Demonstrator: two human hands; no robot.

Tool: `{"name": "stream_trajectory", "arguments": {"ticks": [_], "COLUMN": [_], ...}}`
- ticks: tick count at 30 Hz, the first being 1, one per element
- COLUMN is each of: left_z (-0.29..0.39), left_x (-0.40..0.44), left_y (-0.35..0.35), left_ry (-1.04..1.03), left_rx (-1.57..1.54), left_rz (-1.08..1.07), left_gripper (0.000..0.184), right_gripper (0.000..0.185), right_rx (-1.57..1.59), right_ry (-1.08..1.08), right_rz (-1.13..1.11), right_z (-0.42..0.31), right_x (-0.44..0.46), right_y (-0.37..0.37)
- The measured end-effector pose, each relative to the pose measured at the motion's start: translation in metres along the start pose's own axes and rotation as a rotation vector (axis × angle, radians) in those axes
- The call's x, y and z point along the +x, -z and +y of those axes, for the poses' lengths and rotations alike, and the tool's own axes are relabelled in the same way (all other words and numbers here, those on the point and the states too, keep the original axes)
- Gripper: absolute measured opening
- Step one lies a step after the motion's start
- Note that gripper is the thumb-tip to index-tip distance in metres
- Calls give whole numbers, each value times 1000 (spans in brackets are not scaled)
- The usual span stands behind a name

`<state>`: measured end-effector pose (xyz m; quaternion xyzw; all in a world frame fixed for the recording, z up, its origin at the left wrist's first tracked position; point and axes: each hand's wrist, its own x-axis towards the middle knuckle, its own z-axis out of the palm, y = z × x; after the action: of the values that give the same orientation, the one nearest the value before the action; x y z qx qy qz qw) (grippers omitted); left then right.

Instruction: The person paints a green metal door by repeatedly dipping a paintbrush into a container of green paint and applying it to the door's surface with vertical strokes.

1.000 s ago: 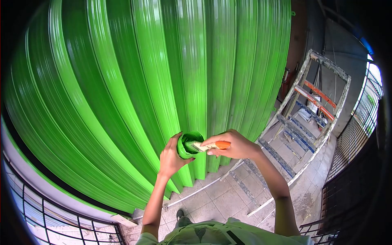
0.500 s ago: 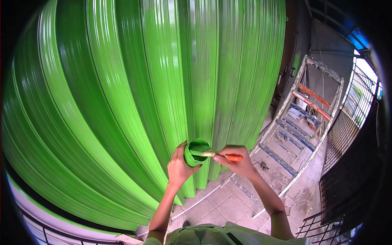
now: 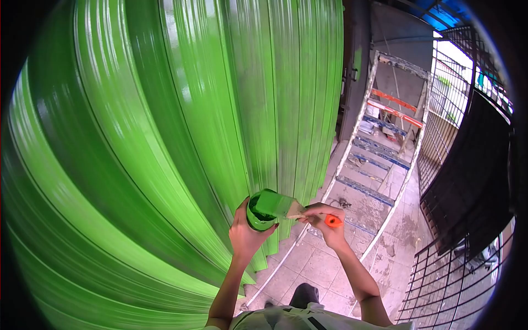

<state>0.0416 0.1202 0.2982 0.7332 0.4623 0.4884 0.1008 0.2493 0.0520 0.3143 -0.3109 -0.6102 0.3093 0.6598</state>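
Observation:
My left hand [image 3: 246, 231] is wrapped round a small paint pot [image 3: 263, 225] smeared with green, its open mouth facing up and dark paint inside. In my right hand [image 3: 325, 221] is a wide paintbrush [image 3: 276, 204] with an orange handle end. Its green-coated bristles lie over the pot's mouth, tilted down to the left, covering part of the opening. Right behind the pot rises a ribbed metal panel [image 3: 203, 126], bright green with streaky, greyish patches.
A paint-spattered ladder [image 3: 352, 158] with orange and blue rungs stands to the right on a tiled floor [image 3: 313, 269]. Beyond it are a metal grille [image 3: 440, 286] and a dark sheet [image 3: 467, 176]. A dark door [image 3: 356, 71] is past the panel's far edge.
The paintbrush has turned in my right hand, its broad bristle face now showing and raised over the pot's rim. My view has swung to the right; the left hand keeps its hold.

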Motion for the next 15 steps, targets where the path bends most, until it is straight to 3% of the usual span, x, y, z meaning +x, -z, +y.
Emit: {"name": "stream_trajectory", "arguments": {"ticks": [4, 12, 15], "left_z": [-9, -19, -18], "left_x": [3, 14, 24], "left_y": [-3, -3, 1], "left_ry": [22, 74, 84], "left_rx": [-67, -146, -183], "left_rz": [-70, -50, -45], "left_gripper": [90, 80, 76], "right_gripper": [23, 19, 16], "right_rx": [164, 286, 271], "right_ry": [-189, -118, 11], "right_rz": [127, 274, 288], "right_z": [9, 35, 46], "right_x": [-7, -9, -11], "right_y": [-13, -33, -36]}}
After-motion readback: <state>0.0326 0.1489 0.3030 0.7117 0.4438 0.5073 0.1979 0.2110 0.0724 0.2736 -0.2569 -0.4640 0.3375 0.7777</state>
